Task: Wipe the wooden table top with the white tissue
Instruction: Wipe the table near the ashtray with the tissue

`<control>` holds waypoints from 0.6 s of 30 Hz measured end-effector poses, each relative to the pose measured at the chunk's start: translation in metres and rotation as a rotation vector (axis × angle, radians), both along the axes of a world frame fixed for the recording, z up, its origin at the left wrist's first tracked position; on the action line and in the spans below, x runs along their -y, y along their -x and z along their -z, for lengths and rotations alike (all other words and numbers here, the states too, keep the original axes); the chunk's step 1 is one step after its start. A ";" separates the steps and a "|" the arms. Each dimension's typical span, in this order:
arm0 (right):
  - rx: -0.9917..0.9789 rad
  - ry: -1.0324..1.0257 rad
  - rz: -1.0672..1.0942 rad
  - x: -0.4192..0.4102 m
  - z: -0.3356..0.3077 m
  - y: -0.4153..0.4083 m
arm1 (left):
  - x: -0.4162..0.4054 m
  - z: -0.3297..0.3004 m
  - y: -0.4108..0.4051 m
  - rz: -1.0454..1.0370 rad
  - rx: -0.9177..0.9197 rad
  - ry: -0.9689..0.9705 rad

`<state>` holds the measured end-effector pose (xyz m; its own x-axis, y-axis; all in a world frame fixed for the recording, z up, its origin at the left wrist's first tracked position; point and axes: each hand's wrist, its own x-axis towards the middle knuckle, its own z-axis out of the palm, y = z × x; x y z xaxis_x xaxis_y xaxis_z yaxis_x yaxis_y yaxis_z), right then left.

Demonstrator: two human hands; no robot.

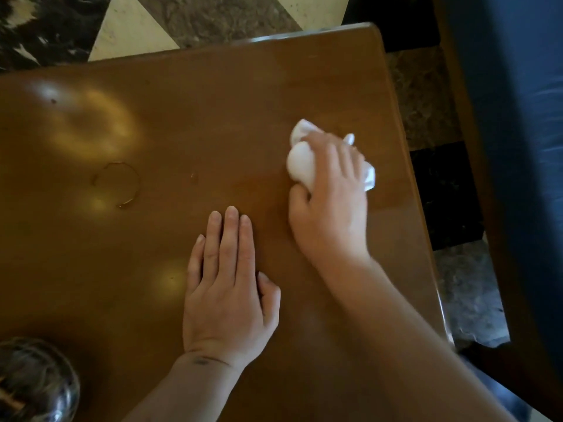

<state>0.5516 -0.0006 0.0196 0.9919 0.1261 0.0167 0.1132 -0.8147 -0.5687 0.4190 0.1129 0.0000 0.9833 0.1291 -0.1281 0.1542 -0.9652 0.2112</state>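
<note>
Head view: looking straight down on a wooden table top point(213, 117), both bare hands in frame.
Right hand point(330, 205): right of centre, fingers curled down over the white tissue point(300, 166) and pressing the bunched wad onto the wood. So it's closed on the tissue, with bits of it poking out past the fingers on the far side.
Left hand point(227, 287): lower centre, flat on the table, palm down, fingers straight and together. Holding nothing, just bracing.
Tissue spot: near the right edge of the table, well apart from the marks on the left.
Ring mark point(118, 184): a thin glossy ring, looks like a wet cup print to me, centre left of the frame. There's a tiny droplet point(194, 176) between it and the tissue too.
Shiny round thing point(36, 382): lower left corner, half out of frame, can't tell what it is.
How I'd do it: keep the wad flat under the palm and sweep left in overlapping passes toward that ring. The wad looks small, so I'd guess it needs refolding to a dry face if it soaks up.
Watch out: don't knock the object in the corner on the way across.
</note>
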 end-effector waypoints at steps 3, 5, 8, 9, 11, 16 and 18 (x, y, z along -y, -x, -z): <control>-0.034 0.051 -0.186 0.004 -0.002 0.054 | 0.000 0.000 0.000 -0.008 0.009 0.006; -0.040 0.037 -0.253 0.030 -0.004 0.087 | 0.000 0.001 0.001 -0.010 0.017 0.014; 0.003 0.079 -0.208 0.067 -0.002 0.085 | -0.001 0.003 0.001 -0.002 0.030 0.010; -0.001 0.091 -0.158 0.071 0.000 0.072 | -0.001 0.003 0.000 -0.003 0.030 0.005; 0.008 0.070 -0.021 0.061 0.000 0.038 | -0.001 0.003 0.001 -0.002 0.036 0.003; 0.095 -0.022 0.099 0.003 0.006 -0.011 | 0.000 0.004 0.002 0.004 0.044 -0.007; 0.109 -0.015 0.022 -0.008 0.008 0.001 | -0.001 0.004 0.002 0.006 0.056 0.000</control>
